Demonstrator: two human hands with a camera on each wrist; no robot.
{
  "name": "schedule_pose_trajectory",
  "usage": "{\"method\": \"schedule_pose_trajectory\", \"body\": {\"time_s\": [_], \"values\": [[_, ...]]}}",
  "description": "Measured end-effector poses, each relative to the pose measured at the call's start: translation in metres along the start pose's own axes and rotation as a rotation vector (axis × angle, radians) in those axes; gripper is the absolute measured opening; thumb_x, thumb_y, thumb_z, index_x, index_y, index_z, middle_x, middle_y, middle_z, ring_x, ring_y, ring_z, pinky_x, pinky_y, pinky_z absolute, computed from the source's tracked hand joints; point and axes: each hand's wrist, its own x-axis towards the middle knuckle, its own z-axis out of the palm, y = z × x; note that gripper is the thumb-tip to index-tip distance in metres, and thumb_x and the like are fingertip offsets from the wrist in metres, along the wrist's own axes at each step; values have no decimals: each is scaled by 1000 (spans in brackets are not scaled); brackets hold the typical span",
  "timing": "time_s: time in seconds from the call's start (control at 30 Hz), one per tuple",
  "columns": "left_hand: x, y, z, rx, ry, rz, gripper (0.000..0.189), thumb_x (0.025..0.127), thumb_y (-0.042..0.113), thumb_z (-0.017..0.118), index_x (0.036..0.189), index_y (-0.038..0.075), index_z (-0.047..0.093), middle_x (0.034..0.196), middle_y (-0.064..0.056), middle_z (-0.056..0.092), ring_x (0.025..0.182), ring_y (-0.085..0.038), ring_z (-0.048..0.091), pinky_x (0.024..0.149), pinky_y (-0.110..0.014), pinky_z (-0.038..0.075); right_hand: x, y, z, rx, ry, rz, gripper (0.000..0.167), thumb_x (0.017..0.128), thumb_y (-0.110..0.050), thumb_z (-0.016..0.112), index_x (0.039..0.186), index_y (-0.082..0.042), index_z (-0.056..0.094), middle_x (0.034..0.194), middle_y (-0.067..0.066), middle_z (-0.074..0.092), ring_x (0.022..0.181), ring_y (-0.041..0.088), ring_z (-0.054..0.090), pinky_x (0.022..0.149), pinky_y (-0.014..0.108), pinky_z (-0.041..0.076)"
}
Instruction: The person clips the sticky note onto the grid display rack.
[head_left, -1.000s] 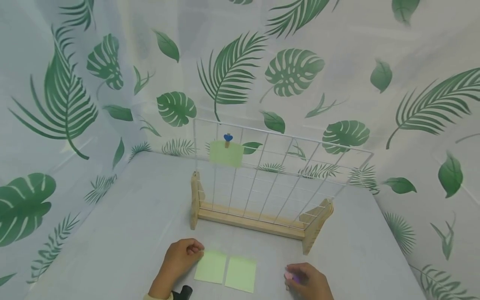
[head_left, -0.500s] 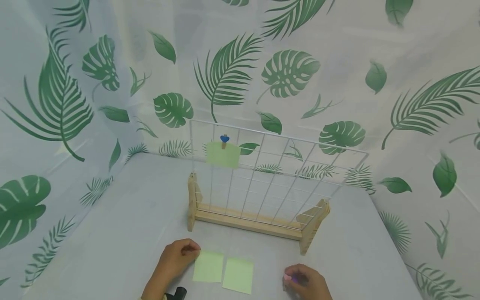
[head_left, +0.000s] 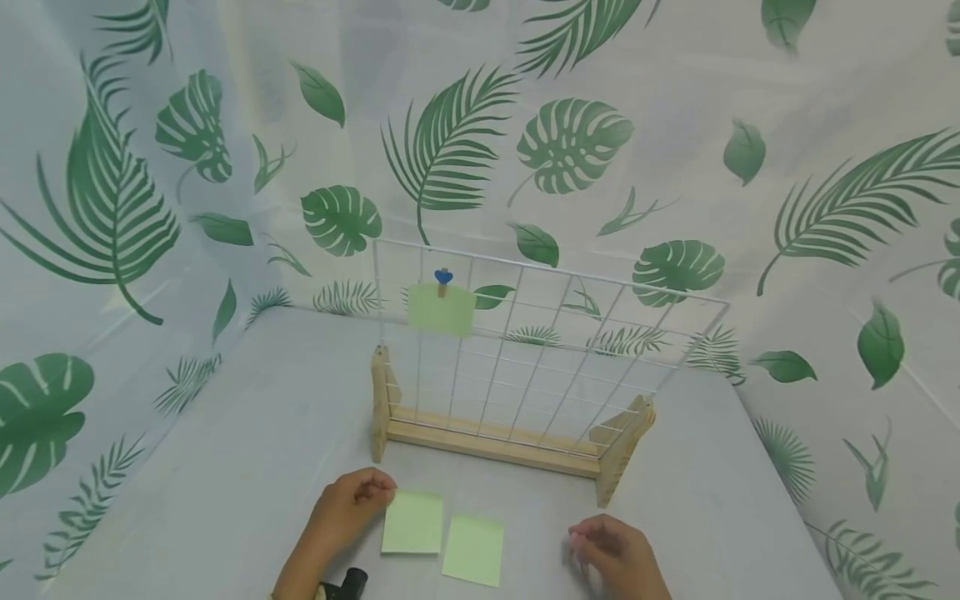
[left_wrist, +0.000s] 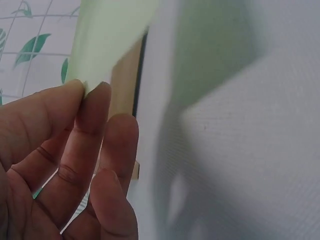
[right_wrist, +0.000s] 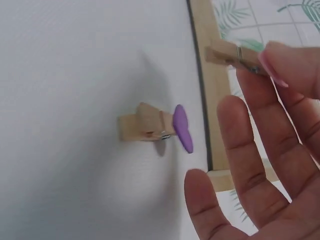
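Observation:
My left hand [head_left: 348, 512] pinches the corner of a pale green sticky note [head_left: 413, 522] between thumb and forefinger. In the left wrist view that note [left_wrist: 112, 35] stands off the white table and casts a shadow on it. A second green note [head_left: 473, 549] lies flat just to the right. With thumb and fingertips my right hand [head_left: 618, 550] pinches a small wooden clothespin [right_wrist: 225, 52], a pink edge showing at the thumb. Below it on the table is another clothespin [right_wrist: 145, 125] with a purple heart, hidden by the hand in the head view.
Behind the notes stands a white wire grid rack [head_left: 517, 350] on a wooden base [head_left: 487, 443]. A third green note [head_left: 441, 311] hangs at its upper left from a clothespin with a blue heart [head_left: 443, 276]. Leaf-patterned sheeting [head_left: 480, 125] encloses the table [head_left: 277, 400].
My left hand has raised the left note slightly off the table. The right hand has lifted the pink clothespin away from the purple one. The head view has shifted a little.

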Motion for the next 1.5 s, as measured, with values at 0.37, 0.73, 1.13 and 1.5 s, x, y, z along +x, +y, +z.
{"method": "schedule_pose_trajectory", "body": {"time_s": [0.37,0.73,1.13,1.5], "values": [[0,4,-1,-95,-16,23,2,100,13,76,102,13,78,86,7,73,77,-12,61,69,-26,48,-3,-12,1,36,156,-111,5,96,0,78,100,-3,77,98,6,80,91,-1,71,86,12,54],[-1,11,0,-144,-22,51,6,101,13,76,105,10,77,87,5,74,79,-11,63,70,-25,50,-4,-26,-3,14,181,-97,14,101,-13,77,111,-3,79,109,9,81,99,-2,71,90,14,53],[-2,13,3,-174,-35,61,7,102,16,76,106,10,77,89,4,74,80,-12,63,71,-26,50,-6,-36,-3,39,197,-243,13,101,-3,73,112,2,79,114,16,80,104,-2,71,92,11,52],[-2,17,4,-178,-29,58,7,101,14,76,106,9,77,89,4,74,79,-12,64,70,-26,51,-7,-42,-2,57,206,-234,12,101,-4,74,111,3,78,114,17,80,104,0,73,92,11,52]]}}
